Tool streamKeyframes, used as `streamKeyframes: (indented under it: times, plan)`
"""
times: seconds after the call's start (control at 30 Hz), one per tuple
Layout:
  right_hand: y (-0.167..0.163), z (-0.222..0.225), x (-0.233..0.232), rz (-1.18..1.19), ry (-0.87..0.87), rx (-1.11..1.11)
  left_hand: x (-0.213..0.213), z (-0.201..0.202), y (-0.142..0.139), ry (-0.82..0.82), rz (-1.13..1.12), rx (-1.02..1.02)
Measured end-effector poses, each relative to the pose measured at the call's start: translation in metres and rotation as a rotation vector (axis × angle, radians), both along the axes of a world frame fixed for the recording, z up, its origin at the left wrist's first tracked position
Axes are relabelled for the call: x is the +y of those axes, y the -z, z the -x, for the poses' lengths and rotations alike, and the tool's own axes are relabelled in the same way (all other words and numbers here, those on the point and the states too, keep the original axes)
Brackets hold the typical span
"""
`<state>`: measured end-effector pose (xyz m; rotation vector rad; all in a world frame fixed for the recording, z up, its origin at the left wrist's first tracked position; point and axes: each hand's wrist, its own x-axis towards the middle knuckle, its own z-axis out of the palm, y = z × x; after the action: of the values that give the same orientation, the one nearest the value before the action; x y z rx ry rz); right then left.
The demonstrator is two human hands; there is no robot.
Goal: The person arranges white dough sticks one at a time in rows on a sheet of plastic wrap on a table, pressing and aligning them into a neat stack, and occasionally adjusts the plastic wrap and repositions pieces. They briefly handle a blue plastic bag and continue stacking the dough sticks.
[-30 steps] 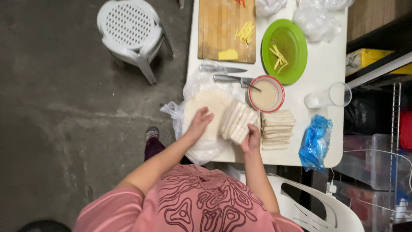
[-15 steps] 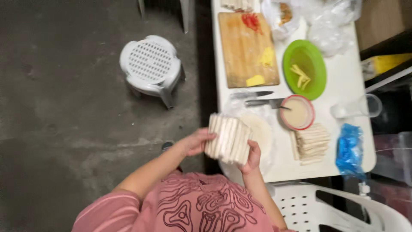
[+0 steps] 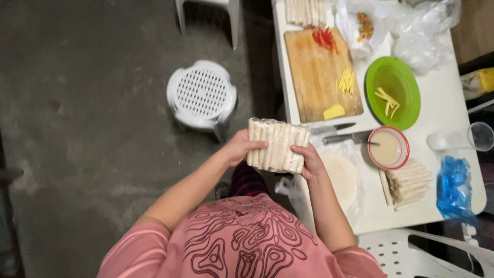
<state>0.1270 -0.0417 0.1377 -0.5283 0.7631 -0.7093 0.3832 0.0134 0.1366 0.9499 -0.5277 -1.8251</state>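
Observation:
A clear plastic pack of pale rolled wrappers (image 3: 277,146) is held up between both hands, off the left edge of the white table (image 3: 453,108). My left hand (image 3: 237,148) grips its left end and my right hand (image 3: 309,159) grips its right end. On the table behind it lies a round flat wrapper (image 3: 343,177) on plastic. A stack of several finished rolls (image 3: 409,184) lies to the right of it.
A wooden cutting board (image 3: 319,77) carries red and yellow strips and a yellow block. A green plate (image 3: 393,92), a red-rimmed bowl (image 3: 388,148), two knives (image 3: 342,133), a blue bag (image 3: 453,188) and a clear cup (image 3: 481,136) share the table. A white stool (image 3: 201,98) stands on the floor.
Both hands lifted the pack of rolls off the table and carried it left, away from the table edge. The camera view shifted so the table now lies further right.

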Motion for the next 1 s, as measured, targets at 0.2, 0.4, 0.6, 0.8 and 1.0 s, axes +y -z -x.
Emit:
streamKeyframes:
  times: [0.2,0.4,0.6,0.8,1.0]
  plan:
    - [0.007,-0.024,-0.119,0.038,-0.043,-0.020,-0.118,-0.019,0.012,-0.047,-0.016,-0.021]
    - [0.030,-0.035,-0.310,0.164,-0.002,0.136,-0.313,-0.025,0.040,-0.071,-0.062,-0.057]
    - [0.056,-0.048,-0.525,0.248,-0.015,0.303,-0.516,-0.023,0.074,-0.139,-0.045,-0.145]
    - [0.095,-0.067,-0.670,0.393,0.022,0.496,-0.651,-0.032,0.108,-0.246,-0.129,-0.192]
    - [0.114,-0.078,-0.713,0.505,-0.030,0.863,-0.703,-0.035,0.124,-0.267,-0.115,-0.601]
